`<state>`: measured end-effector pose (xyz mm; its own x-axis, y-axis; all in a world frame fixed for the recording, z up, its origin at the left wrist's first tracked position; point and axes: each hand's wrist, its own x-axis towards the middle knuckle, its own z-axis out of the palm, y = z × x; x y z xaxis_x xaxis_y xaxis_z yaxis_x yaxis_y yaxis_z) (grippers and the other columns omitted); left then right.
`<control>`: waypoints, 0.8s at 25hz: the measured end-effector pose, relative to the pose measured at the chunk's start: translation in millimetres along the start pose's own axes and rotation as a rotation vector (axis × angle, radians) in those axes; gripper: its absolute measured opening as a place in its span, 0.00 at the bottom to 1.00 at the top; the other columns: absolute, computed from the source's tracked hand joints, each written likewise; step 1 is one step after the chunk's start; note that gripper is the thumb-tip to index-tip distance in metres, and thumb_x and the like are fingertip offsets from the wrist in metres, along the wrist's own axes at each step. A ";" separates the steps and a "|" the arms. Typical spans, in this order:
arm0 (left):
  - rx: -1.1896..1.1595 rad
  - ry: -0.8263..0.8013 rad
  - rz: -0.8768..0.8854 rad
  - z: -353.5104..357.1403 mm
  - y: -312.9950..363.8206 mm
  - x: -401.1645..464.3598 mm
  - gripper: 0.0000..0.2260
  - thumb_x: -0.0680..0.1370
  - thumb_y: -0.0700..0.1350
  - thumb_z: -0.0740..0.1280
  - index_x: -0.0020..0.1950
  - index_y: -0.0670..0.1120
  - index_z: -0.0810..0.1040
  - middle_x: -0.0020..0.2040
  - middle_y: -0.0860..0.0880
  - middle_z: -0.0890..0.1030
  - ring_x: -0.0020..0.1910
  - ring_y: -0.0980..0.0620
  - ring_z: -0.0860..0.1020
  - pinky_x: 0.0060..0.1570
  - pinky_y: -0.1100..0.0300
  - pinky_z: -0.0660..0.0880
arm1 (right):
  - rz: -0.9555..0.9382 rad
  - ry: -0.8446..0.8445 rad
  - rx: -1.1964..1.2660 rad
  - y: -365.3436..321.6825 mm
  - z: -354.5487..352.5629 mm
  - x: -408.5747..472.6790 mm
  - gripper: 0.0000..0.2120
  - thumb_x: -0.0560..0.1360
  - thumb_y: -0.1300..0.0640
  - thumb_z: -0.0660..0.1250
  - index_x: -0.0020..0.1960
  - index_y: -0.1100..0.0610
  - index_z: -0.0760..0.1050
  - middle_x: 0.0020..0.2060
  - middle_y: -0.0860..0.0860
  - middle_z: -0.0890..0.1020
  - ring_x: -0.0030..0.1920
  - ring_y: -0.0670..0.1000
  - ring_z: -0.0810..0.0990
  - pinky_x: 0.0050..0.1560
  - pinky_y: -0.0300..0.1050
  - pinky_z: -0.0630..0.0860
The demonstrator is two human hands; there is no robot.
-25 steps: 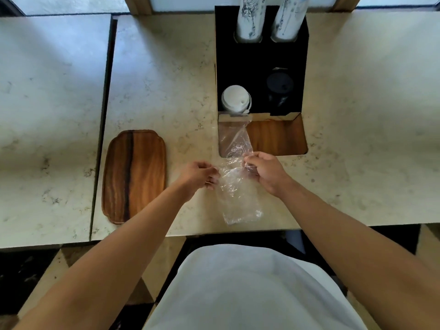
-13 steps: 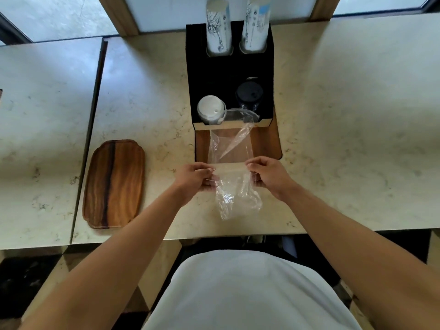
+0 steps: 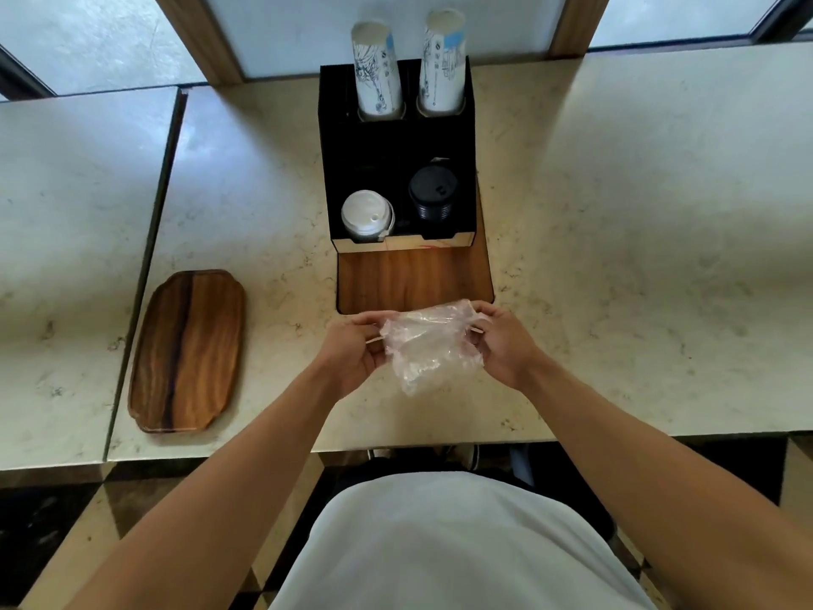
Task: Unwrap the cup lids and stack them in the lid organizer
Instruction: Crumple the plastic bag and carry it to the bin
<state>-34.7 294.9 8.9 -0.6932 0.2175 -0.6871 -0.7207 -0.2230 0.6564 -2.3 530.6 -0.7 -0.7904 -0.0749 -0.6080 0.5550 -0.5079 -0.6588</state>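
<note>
- Both hands, left [image 3: 352, 347] and right [image 3: 501, 345], held a crumpled plastic wrapper [image 3: 429, 345] above the surface [image 3: 638, 257], fingers curled into its ends.
- The lid organizer [image 3: 396, 160] stood just beyond, holding white lids [image 3: 366, 214], black lids [image 3: 433, 192] and two cup stacks [image 3: 376, 68].
- A wooden tray [image 3: 189, 352] lay well to the left.

No text, label, brand or number can be read anywhere. The two stacks of paper cups [image 3: 377, 70] [image 3: 442, 63] standing in the back of the black lid organizer [image 3: 396, 147] carry dark line drawings and pale blue patches, and the right stack bears a thin column of small marks that may be print, but it is too small and blurred to make out.
</note>
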 end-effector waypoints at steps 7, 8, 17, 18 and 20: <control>0.033 0.031 -0.006 -4.3 6.8 2.8 0.07 0.74 0.40 0.70 0.49 0.41 0.85 0.49 0.41 0.83 0.39 0.47 0.85 0.39 0.52 0.81 | 0.040 -0.005 -0.297 -8.2 5.1 1.8 0.18 0.74 0.49 0.74 0.50 0.64 0.79 0.46 0.57 0.79 0.42 0.52 0.76 0.47 0.48 0.76; 0.053 -0.001 0.013 -4.9 8.1 2.0 0.10 0.74 0.41 0.74 0.55 0.44 0.83 0.52 0.42 0.82 0.42 0.46 0.85 0.39 0.51 0.82 | 0.007 -0.023 -0.369 -7.1 8.2 2.1 0.16 0.74 0.52 0.75 0.53 0.64 0.78 0.47 0.57 0.79 0.40 0.50 0.77 0.43 0.44 0.77; 0.151 -0.212 -0.161 -13.4 8.0 -5.9 0.17 0.76 0.36 0.73 0.64 0.33 0.77 0.58 0.34 0.83 0.57 0.34 0.83 0.56 0.39 0.81 | -0.178 0.066 -0.301 1.5 29.3 8.0 0.27 0.69 0.67 0.78 0.64 0.52 0.75 0.52 0.54 0.83 0.52 0.54 0.86 0.56 0.53 0.83; 0.143 -0.194 -0.147 -13.7 7.8 -6.3 0.16 0.77 0.33 0.72 0.63 0.33 0.77 0.57 0.34 0.84 0.56 0.34 0.83 0.55 0.41 0.82 | -0.155 0.050 -0.272 1.3 29.4 8.1 0.25 0.69 0.65 0.78 0.63 0.53 0.76 0.52 0.55 0.84 0.52 0.54 0.86 0.57 0.54 0.83; 0.150 -0.168 -0.103 -13.1 10.0 -7.4 0.15 0.77 0.31 0.71 0.64 0.33 0.76 0.56 0.35 0.84 0.54 0.35 0.84 0.54 0.42 0.83 | -0.048 -0.030 -0.323 0.4 27.3 6.8 0.20 0.70 0.55 0.78 0.60 0.56 0.80 0.53 0.56 0.83 0.53 0.55 0.84 0.58 0.54 0.82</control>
<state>-36.6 278.6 16.5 -0.5987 0.3896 -0.6999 -0.7727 -0.0507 0.6327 -14.5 506.5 7.0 -0.8222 -0.0855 -0.5628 0.5669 -0.2131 -0.7958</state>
